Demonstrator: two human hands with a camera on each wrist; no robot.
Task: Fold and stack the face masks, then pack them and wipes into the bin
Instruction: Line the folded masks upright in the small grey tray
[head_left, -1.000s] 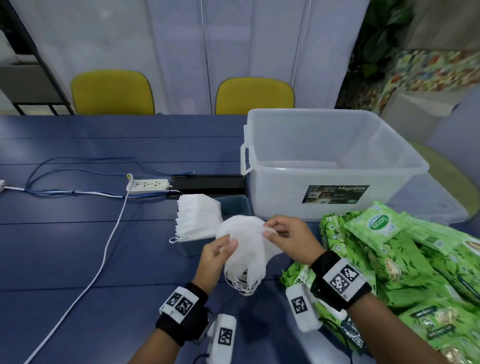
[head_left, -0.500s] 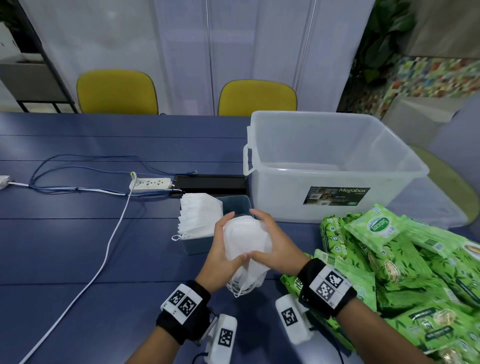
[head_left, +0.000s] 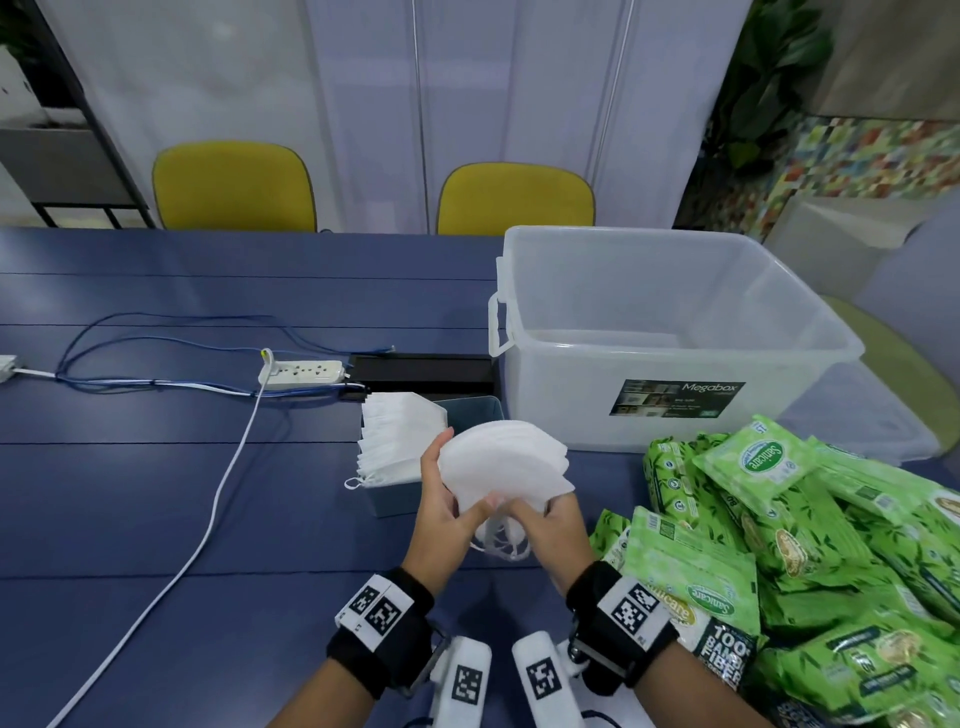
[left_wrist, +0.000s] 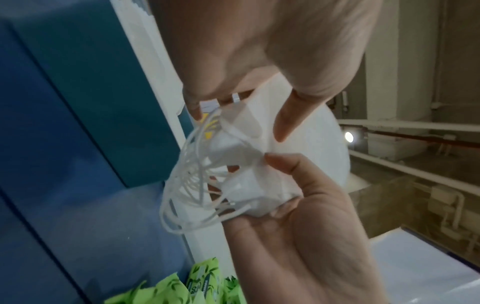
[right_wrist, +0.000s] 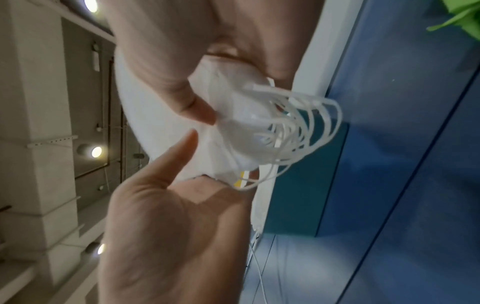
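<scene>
Two hands hold a fanned bundle of white masks (head_left: 501, 465) above the blue table (head_left: 156, 509), at the centre of the head view, in what looks like the fold-and-stack step of the job. The left hand (head_left: 447, 499) grips the bundle's left edge, thumb on its front face; the right hand (head_left: 545, 519) pinches the lower end, where the ear loops (head_left: 501, 545) hang in a tangle between both palms. In the left wrist view the loops (left_wrist: 192, 185) spill toward the lower left while the fingers (left_wrist: 283, 123) press the folded fabric; the right wrist view shows the same pinch from the other side, the loops (right_wrist: 298, 127) splayed to the right. Just behind the hands, a small teal box (head_left: 467, 415) holds a row of stacked masks (head_left: 395, 441). The clear bin (head_left: 675, 332) stands at upper right, apparently with nothing packed, and green wipes (head_left: 779, 545) lie heaped at lower right, untouched. The next move likely calls for squaring the bundle and taming the loose loops before setting it with the stack or into the bin; the fanned edges could slip apart if the grip eases.
</scene>
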